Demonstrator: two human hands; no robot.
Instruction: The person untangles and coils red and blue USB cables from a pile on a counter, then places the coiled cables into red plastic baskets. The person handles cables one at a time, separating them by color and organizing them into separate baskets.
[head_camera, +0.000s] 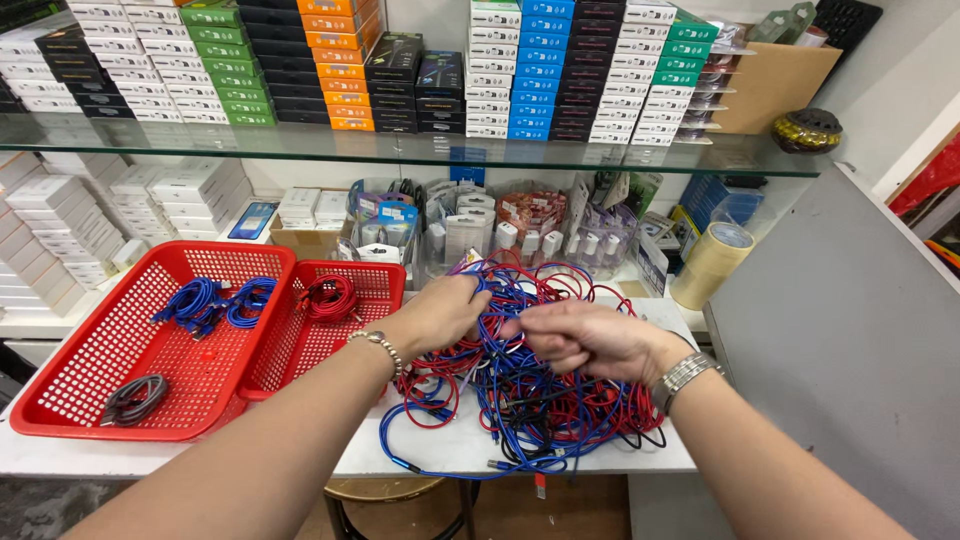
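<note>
Two bare hands work in a tangled pile of red and blue cables on a white bench. The left hand and right hand each pinch cable strands. Two red baskets holding coiled cables sit left.

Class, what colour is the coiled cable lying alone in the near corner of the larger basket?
Dark grey coiled cable, head view.

Two red baskets sit at the left of the frame, the smaller basket beside the larger. Coiled cables inside: two blue, one red, one grey. One tape roll stands right of centre. Two hands, left and right, meet at centre.
</note>
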